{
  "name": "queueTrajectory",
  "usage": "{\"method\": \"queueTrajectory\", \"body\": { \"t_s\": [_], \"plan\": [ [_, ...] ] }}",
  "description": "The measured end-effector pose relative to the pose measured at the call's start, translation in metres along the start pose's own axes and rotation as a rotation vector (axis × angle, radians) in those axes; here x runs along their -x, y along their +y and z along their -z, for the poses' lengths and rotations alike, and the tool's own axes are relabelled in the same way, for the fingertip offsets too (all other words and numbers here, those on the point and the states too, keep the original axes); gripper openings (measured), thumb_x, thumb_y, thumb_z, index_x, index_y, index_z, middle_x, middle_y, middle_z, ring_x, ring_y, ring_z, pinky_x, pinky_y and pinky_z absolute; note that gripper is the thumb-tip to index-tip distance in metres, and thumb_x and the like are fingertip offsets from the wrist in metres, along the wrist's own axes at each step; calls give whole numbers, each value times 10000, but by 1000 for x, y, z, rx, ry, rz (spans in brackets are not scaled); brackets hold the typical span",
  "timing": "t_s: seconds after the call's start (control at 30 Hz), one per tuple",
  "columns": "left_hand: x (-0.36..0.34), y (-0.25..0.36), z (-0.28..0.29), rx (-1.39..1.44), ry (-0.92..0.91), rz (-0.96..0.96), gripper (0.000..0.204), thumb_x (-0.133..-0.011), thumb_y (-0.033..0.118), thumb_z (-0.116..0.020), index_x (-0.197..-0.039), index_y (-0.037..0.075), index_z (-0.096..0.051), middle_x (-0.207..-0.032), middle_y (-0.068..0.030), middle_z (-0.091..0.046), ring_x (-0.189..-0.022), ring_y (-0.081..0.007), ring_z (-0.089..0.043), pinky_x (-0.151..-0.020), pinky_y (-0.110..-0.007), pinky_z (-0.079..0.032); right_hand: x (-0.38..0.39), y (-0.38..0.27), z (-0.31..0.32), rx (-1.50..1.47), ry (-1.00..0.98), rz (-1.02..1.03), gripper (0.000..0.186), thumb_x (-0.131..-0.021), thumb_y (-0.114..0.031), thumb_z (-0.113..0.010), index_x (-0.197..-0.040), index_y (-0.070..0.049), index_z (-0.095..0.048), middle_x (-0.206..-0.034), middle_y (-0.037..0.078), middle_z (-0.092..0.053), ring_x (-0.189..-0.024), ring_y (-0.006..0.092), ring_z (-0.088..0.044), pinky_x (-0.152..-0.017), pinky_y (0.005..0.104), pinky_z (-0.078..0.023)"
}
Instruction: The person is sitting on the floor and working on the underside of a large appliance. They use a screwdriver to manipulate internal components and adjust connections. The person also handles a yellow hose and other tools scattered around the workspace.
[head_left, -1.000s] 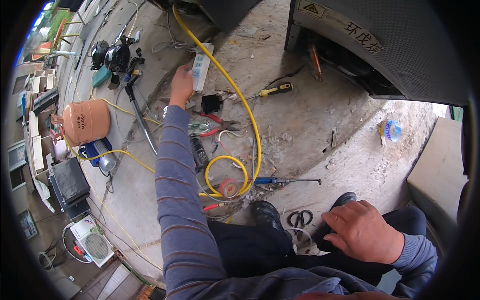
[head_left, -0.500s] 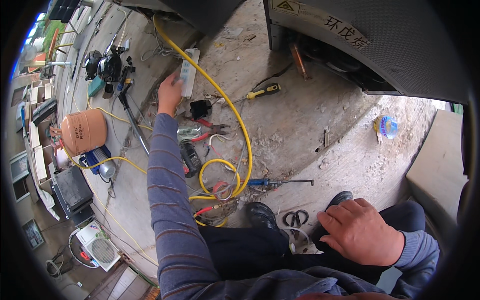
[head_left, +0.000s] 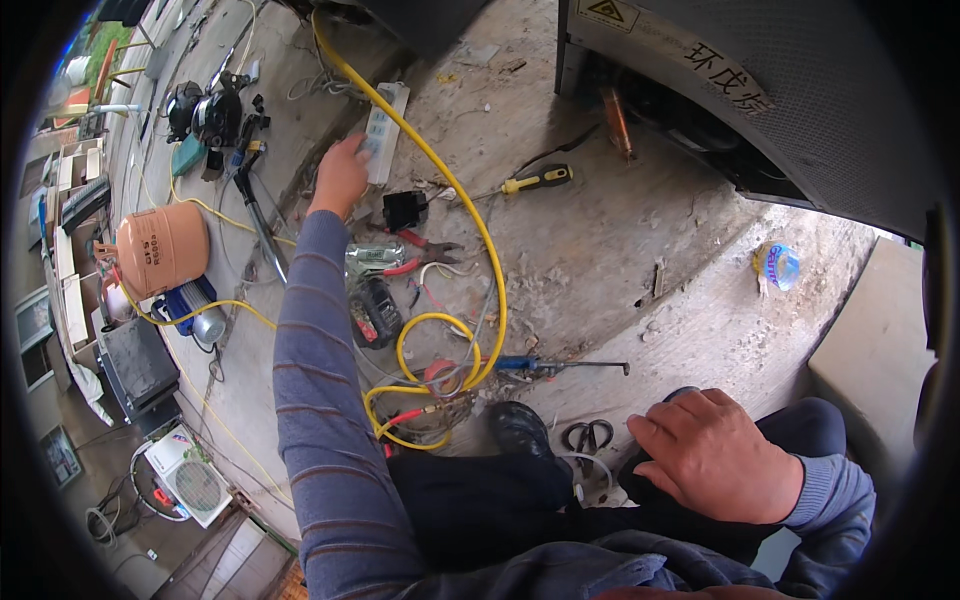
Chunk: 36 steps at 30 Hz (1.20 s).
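1. far left: an orange-brown cylinder (head_left: 162, 250) on the concrete, a blue-and-silver motor (head_left: 203, 315) just beside it.
2. lower down: a white fan unit (head_left: 197, 478). higher up: black compressors (head_left: 212, 114), well apart from my hands.
3. my left hand (head_left: 343, 175) reaches out, sleeve striped, fingers bent at the near left side of a white power strip (head_left: 386, 125). fingertips look to be touching it; whether they are clamped on it or on something small there, i cannot tell.
4. the power strip lies on the ground, slanted, the yellow hose (head_left: 437, 153) running past its right side.
5. below the strip: a black block (head_left: 404, 210), red-handled pliers (head_left: 428, 253), and a black handheld device (head_left: 376, 312) by my forearm.
6. the hose loops near a round red gauge (head_left: 442, 376); a blue-handled tool (head_left: 518, 363) lies right of it.
7. a yellow-and-black screwdriver (head_left: 540, 179) lies right of the hose; black-handled scissors (head_left: 588, 436) lie between my feet.
8. my right hand (head_left: 720, 455) rests on my knee, fingers loosely bent, thumb apart from them, nothing visible in the grip.
9. far right: a roll of clear tape (head_left: 780, 266) on the pale ground, below the grey cabinet (head_left: 760, 85).
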<state>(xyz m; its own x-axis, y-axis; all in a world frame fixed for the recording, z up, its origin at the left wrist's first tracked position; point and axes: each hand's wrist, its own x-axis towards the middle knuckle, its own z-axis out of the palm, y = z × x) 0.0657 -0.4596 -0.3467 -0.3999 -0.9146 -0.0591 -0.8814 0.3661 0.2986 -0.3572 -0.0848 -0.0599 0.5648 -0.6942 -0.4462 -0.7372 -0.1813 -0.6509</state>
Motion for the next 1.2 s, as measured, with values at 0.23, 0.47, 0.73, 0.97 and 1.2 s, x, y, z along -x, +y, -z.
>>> {"method": "queueTrajectory", "body": {
  "t_s": [0.23,0.47,0.73,0.97,1.2],
  "plan": [
    [2,33,1,129,17,267,388,-930,171,-679,-1292,40,-636,-1085,-233,-695,-971,-379,-663,-861,-442,-521,-6,4,0,19,-13,-29,459,-807,-304,-768,-1150,-34,-624,-903,58,-615,-862,243,-625,-758,382,-497],
    [7,29,4,23,58,300,404,-914,271,-704,-1247,43,-674,-1146,-229,-702,-1093,-434,-650,-930,-481,-510,-4,4,1,26,-18,-4,488,-785,-303,-780,-1153,-24,-624,-902,57,-614,-863,236,-625,-760,373,-498],
    [-12,49,11,-85,20,217,346,-886,284,-727,-1128,36,-721,-1061,-240,-707,-1034,-452,-653,-878,-500,-519,-5,7,4,19,2,-19,474,-797,-292,-771,-1162,-28,-625,-919,55,-615,-884,237,-620,-768,368,-493],
    [-8,13,-3,79,-47,208,281,-865,235,-727,-1020,1,-716,-936,-270,-686,-914,-467,-657,-781,-501,-512,-3,18,8,-2,-15,-62,422,-873,-278,-719,-1185,-14,-615,-977,86,-626,-918,264,-615,-814,378,-499],
    [-9,52,3,-115,2,242,270,-884,241,-717,-1041,21,-716,-983,-267,-688,-973,-467,-655,-808,-514,-519,-19,30,-10,47,77,-47,249,-893,-244,-674,-995,-28,-607,-863,91,-642,-842,263,-657,-705,370,-525]
  ]
}}
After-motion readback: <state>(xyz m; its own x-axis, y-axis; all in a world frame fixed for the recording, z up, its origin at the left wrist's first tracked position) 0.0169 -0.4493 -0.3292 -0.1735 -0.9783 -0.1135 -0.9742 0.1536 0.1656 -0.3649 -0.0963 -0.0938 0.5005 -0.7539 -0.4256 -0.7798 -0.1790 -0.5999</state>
